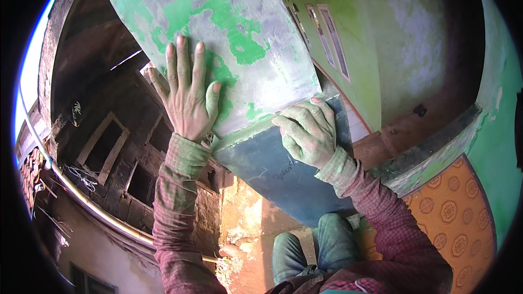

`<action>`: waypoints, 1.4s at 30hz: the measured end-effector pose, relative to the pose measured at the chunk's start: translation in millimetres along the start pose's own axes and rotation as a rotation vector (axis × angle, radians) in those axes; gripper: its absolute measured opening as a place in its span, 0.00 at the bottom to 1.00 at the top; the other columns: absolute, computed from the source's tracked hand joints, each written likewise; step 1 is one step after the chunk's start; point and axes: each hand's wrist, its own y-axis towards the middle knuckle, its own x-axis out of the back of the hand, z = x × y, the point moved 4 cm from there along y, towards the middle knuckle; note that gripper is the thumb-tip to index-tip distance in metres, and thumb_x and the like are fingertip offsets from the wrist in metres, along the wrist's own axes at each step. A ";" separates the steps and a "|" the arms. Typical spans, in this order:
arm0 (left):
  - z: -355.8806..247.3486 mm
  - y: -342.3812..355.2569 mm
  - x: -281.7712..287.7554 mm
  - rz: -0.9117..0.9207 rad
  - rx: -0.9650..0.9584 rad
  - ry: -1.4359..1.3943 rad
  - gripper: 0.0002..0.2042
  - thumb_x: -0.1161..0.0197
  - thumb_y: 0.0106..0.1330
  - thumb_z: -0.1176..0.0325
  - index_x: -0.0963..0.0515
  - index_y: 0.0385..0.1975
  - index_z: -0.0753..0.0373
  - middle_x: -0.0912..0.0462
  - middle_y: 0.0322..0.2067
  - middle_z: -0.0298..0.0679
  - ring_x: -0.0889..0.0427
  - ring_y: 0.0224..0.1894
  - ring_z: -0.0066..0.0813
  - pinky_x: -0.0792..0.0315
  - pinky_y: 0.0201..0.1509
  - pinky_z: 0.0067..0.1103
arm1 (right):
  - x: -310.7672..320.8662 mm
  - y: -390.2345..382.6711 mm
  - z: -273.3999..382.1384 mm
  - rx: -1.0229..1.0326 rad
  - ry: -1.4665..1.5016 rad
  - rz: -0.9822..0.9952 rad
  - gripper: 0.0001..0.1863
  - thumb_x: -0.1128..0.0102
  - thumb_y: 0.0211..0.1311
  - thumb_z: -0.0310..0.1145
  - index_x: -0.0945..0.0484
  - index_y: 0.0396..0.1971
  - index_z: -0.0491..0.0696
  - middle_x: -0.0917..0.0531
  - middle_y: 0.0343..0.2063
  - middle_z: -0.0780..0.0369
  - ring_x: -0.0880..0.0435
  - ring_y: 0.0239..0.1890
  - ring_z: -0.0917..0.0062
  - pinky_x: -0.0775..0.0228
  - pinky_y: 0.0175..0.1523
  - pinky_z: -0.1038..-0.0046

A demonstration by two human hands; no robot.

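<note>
Left hand point(188, 95) flat; right hand point(308, 133) seemingly curled.

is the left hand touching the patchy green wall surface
Touching. The head view shows the left hand pressed flat, fingers spread, against the green and grey wall surface, with no gap under the palm. The right hand rests lower, at its edge.
</note>
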 end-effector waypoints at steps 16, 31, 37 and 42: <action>41.6 77.0 9.9 -0.280 0.240 -0.056 0.32 0.61 0.78 0.47 0.47 0.78 0.54 0.50 0.78 0.44 0.56 0.81 0.45 0.69 0.79 0.49 | -4.5 1.4 7.8 -0.050 0.011 -0.006 0.14 0.36 0.56 0.31 0.16 0.44 0.56 0.18 0.42 0.68 0.20 0.50 0.71 0.42 0.67 0.58; 0.6 -13.6 -9.1 -0.111 0.169 -0.082 0.36 0.64 0.77 0.41 0.48 0.78 0.59 0.52 0.78 0.46 0.60 0.81 0.45 0.79 0.79 0.45 | -1.9 0.2 -2.2 -0.022 -0.012 0.006 0.14 0.37 0.57 0.32 0.16 0.44 0.55 0.18 0.43 0.68 0.20 0.50 0.73 0.43 0.69 0.60; 42.5 50.4 6.8 -0.232 0.141 -0.070 0.34 0.63 0.78 0.43 0.50 0.78 0.56 0.53 0.79 0.47 0.60 0.81 0.48 0.76 0.78 0.50 | -1.2 2.6 4.8 -0.016 -0.015 0.025 0.16 0.36 0.55 0.31 0.17 0.46 0.55 0.18 0.43 0.69 0.19 0.50 0.76 0.44 0.70 0.61; 18.0 1.8 -1.5 -0.126 0.143 -0.084 0.36 0.62 0.77 0.41 0.47 0.77 0.58 0.52 0.78 0.47 0.60 0.81 0.46 0.78 0.78 0.48 | -0.7 1.8 2.6 0.001 -0.003 0.030 0.17 0.36 0.56 0.31 0.17 0.47 0.55 0.18 0.43 0.69 0.20 0.50 0.75 0.44 0.70 0.61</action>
